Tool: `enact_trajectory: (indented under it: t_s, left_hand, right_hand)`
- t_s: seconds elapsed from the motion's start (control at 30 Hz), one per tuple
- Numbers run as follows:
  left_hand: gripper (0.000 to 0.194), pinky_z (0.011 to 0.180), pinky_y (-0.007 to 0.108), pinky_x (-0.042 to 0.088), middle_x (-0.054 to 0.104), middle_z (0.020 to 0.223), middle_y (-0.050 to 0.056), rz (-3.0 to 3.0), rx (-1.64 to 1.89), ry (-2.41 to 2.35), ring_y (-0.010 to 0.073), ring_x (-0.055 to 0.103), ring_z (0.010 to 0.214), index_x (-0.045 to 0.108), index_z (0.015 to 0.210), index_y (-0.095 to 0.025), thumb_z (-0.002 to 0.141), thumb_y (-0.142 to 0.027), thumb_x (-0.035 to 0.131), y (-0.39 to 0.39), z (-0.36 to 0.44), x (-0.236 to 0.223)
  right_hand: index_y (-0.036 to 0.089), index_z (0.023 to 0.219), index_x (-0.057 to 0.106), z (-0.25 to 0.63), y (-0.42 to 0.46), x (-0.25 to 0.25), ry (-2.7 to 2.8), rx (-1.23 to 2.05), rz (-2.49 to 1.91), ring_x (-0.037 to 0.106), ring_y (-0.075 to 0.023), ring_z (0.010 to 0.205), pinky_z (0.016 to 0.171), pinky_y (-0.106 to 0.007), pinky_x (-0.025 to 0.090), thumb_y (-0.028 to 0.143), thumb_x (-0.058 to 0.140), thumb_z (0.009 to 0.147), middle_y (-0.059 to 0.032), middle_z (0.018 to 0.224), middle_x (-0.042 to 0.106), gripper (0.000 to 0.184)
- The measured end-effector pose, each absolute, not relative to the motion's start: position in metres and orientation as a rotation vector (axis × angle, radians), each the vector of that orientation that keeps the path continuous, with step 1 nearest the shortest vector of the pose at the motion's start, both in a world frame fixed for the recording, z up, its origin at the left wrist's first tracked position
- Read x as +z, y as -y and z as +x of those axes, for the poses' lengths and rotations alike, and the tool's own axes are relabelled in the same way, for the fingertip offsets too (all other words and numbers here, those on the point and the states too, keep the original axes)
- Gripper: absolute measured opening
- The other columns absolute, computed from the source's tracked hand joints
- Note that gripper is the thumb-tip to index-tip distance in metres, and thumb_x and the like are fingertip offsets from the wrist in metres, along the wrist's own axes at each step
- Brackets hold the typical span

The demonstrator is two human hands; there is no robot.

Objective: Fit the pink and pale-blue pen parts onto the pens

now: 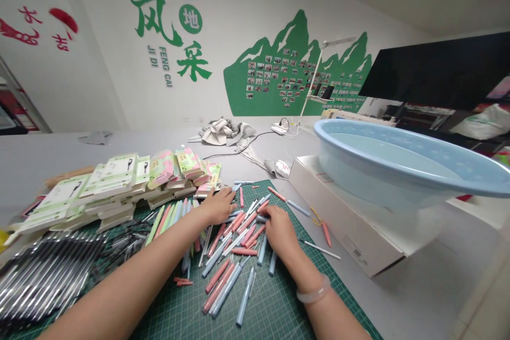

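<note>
Loose pink, blue and white pen parts [233, 251] lie in a scattered pile on the green cutting mat [274, 297]. My left hand [218, 206] reaches over the pile's upper left side, fingers apart, its fingertips beside a blue piece [236, 187]. At the pile's right edge is my right hand [281, 229], wearing a pale bangle. Its fingers curl down onto the pieces near a blue pen part, and what they hold, if anything, is hidden. Green, pink and blue pen barrels [166, 222] lie in a row left of the pile, partly behind my left forearm.
Many clear, dark-tipped pens [48, 271] lie at left. Behind them are stacked small boxes [113, 175]. A blue basin [382, 170] rests on a white carton [342, 218] at right. Gloves or cloths [223, 132], a cable and a power strip [280, 128] lie at the back.
</note>
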State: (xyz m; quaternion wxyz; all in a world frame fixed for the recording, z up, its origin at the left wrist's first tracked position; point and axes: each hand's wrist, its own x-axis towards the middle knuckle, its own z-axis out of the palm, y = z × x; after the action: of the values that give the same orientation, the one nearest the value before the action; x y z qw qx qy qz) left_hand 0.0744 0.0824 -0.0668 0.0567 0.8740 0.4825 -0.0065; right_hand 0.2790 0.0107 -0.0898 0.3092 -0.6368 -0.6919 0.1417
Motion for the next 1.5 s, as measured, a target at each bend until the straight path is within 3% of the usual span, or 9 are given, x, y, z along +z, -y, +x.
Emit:
enact_trajectory:
  t_s: [0.2, 0.3, 0.4, 0.5, 0.8, 1.07, 1.23, 1.4, 1.5]
  left_hand:
    - [0.054, 0.108, 0.052, 0.017, 0.025, 0.151, 0.011, 2.59, 0.015, -1.247, 0.0241, 0.021, 0.138, 0.029, 0.142, -0.02, 0.093, -0.043, 0.02, -0.053, 0.075, -0.061]
    - [0.049, 0.106, 0.043, 0.027, 0.04, 0.143, 0.008, 2.541, 0.106, -1.148, 0.0218, 0.036, 0.131, 0.037, 0.137, -0.023, 0.093, -0.038, 0.023, -0.046, 0.071, -0.052]
    - [0.035, 0.093, 0.034, 0.038, 0.062, 0.118, 0.007, 2.525, 0.276, -1.317, 0.0212, 0.055, 0.109, 0.06, 0.112, -0.022, 0.086, -0.029, 0.039, -0.045, 0.069, -0.045]
    - [0.019, 0.077, 0.031, 0.043, 0.067, 0.094, 0.008, 2.461, 0.333, -1.593, 0.0228, 0.06, 0.09, 0.066, 0.084, -0.02, 0.076, -0.028, 0.051, -0.043, 0.073, -0.046]
    - [0.017, 0.057, 0.027, 0.035, 0.064, 0.069, 0.006, 2.281, 0.262, -1.717, 0.0196, 0.058, 0.067, 0.061, 0.061, -0.019, 0.069, -0.032, 0.053, -0.036, 0.084, -0.051]
    - [0.029, 0.046, 0.019, 0.025, 0.039, 0.048, -0.007, 1.42, 0.711, -1.301, 0.0073, 0.036, 0.044, 0.049, 0.063, -0.017, 0.071, -0.045, 0.055, -0.029, 0.037, -0.015]
    - [0.029, 0.047, 0.018, 0.029, 0.052, 0.058, -0.003, 1.26, 0.908, -1.34, 0.0064, 0.043, 0.047, 0.052, 0.07, -0.016, 0.066, -0.042, 0.062, -0.028, 0.01, 0.005]
    - [0.025, 0.042, 0.017, 0.019, 0.047, 0.051, -0.004, 1.298, 0.89, -1.3, 0.0037, 0.03, 0.041, 0.051, 0.067, -0.015, 0.067, -0.038, 0.061, -0.03, 0.009, 0.007]
    - [0.024, 0.042, 0.018, 0.019, 0.056, 0.058, 0.0, 1.321, 0.883, -1.301, 0.0036, 0.031, 0.042, 0.051, 0.068, -0.014, 0.069, -0.037, 0.06, -0.032, 0.009, 0.004]
  right_hand:
    - [0.019, 0.077, 0.064, 0.285, -0.013, -0.091, 1.845, 0.344, -1.723, 0.054, -0.0186, 0.093, 0.086, -0.03, 0.032, 0.0, 0.043, 0.069, -0.0048, 0.091, 0.065, 0.03]
    - [0.019, 0.077, 0.064, 0.285, -0.011, -0.088, 1.857, 0.331, -1.738, 0.054, -0.0186, 0.092, 0.085, -0.029, 0.033, 0.0, 0.044, 0.067, -0.0048, 0.088, 0.065, 0.03]
    - [0.019, 0.076, 0.065, 0.283, -0.009, -0.084, 1.886, 0.335, -1.728, 0.053, -0.0184, 0.092, 0.085, -0.029, 0.032, -0.001, 0.045, 0.066, -0.0041, 0.087, 0.065, 0.03]
    - [0.019, 0.07, 0.064, 0.281, -0.007, -0.082, 1.911, 0.33, -1.707, 0.053, -0.0183, 0.092, 0.086, -0.03, 0.031, 0.0, 0.045, 0.067, -0.0029, 0.089, 0.065, 0.028]
    - [0.021, 0.079, 0.068, 0.279, -0.004, -0.078, 1.923, 0.325, -1.72, 0.053, -0.0187, 0.092, 0.084, -0.031, 0.031, 0.002, 0.046, 0.074, -0.0035, 0.09, 0.066, 0.03]
    - [0.02, 0.082, 0.069, 0.271, 0.005, -0.071, 2.137, 0.371, -1.396, 0.051, -0.0178, 0.092, 0.083, -0.029, 0.035, 0.005, 0.051, 0.079, -0.0041, 0.088, 0.062, 0.023]
    - [0.02, 0.082, 0.066, 0.265, 0.012, -0.068, 2.26, 0.414, -1.295, 0.05, -0.0171, 0.088, 0.08, -0.028, 0.036, 0.008, 0.059, 0.074, -0.0027, 0.086, 0.06, 0.016]
    - [0.02, 0.081, 0.066, 0.265, 0.013, -0.067, 2.303, 0.425, -1.286, 0.05, -0.0173, 0.088, 0.079, -0.028, 0.037, 0.007, 0.058, 0.074, -0.0029, 0.086, 0.06, 0.017]
    - [0.02, 0.083, 0.066, 0.263, 0.014, -0.065, 2.292, 0.429, -1.256, 0.051, -0.0173, 0.089, 0.08, -0.03, 0.038, 0.006, 0.057, 0.073, -0.0032, 0.089, 0.06, 0.019]
